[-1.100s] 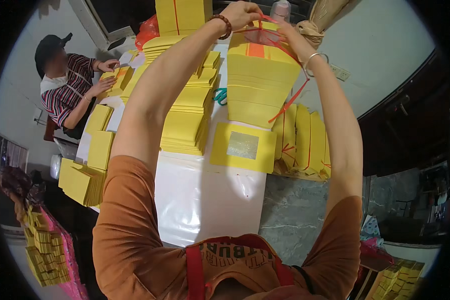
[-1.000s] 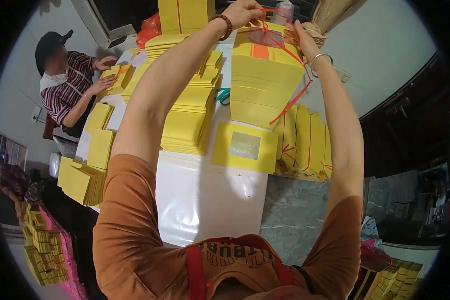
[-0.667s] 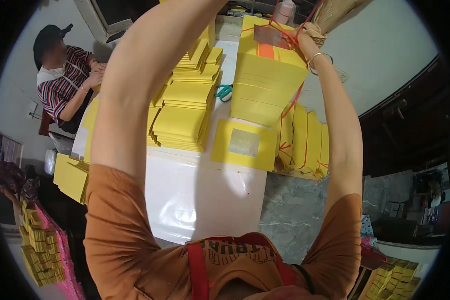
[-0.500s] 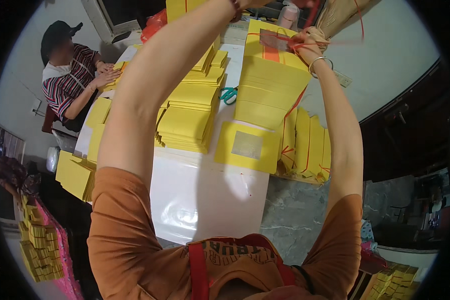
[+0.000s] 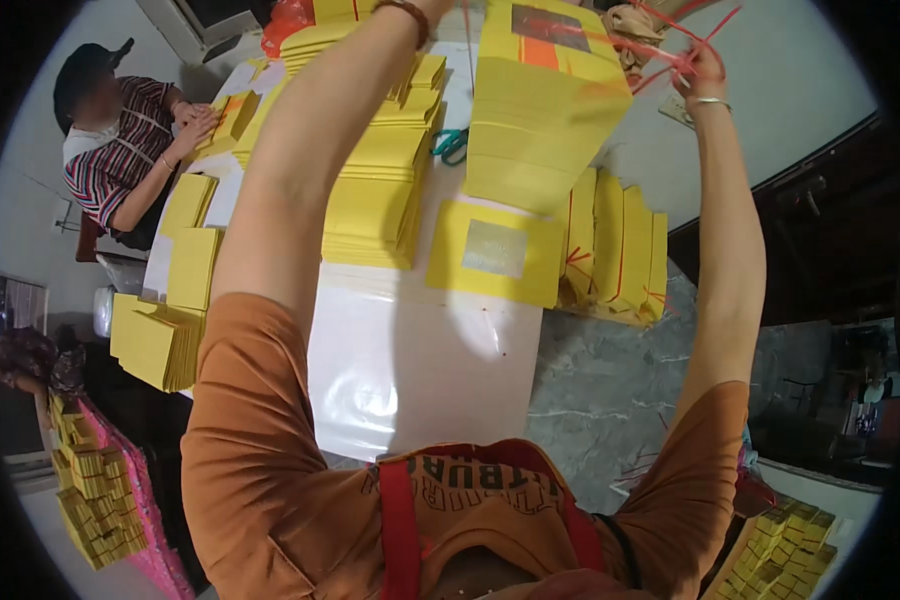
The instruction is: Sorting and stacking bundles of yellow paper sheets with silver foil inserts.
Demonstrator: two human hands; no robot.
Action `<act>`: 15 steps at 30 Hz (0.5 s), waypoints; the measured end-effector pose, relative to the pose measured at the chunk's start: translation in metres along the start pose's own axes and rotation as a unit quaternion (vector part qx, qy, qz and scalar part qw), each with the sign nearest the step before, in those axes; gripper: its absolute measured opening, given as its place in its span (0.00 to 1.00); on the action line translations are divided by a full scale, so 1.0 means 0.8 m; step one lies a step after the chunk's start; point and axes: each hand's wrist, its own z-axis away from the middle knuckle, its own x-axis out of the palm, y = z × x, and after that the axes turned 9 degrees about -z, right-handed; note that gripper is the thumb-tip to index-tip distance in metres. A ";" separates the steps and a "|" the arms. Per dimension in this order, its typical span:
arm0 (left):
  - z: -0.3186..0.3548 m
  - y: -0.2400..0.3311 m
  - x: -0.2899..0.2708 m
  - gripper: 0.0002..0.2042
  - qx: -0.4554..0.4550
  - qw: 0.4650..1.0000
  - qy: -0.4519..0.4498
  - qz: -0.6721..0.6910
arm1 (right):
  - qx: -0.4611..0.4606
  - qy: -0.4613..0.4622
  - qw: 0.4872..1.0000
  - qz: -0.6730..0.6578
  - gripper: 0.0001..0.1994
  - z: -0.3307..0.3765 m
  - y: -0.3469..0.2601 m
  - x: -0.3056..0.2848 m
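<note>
My right hand (image 5: 706,72) is closed on red string (image 5: 678,62), out to the right of a tall stack of yellow paper pieces (image 5: 545,125). The string runs from that hand toward the stack's top, which bears a grey square and an orange strip. My left hand (image 5: 436,8) is mostly cut off by the upper edge, left of the stack, so its fingers are hidden. Before the tall stack lies a flat yellow piece with a grey square (image 5: 495,248). Teal-handled scissors (image 5: 451,146) rest to the stack's left.
More yellow stacks (image 5: 372,222) stand on the white table (image 5: 370,385), partly behind my left arm. String-tied yellow bundles (image 5: 615,245) line the right side. At the far left a person (image 5: 120,140) in a cap handles yellow pieces. Finished-looking piles (image 5: 95,490) sit lower left.
My right hand has moved right, away from the stack's top, with the string. The left hand has shifted left toward the upper edge. The whole view has shifted slightly.
</note>
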 end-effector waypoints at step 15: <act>0.071 -0.131 0.024 0.12 -0.197 0.965 -0.171 0.011 | 0.171 0.143 0.928 0.299 0.13 -0.013 0.254 -0.445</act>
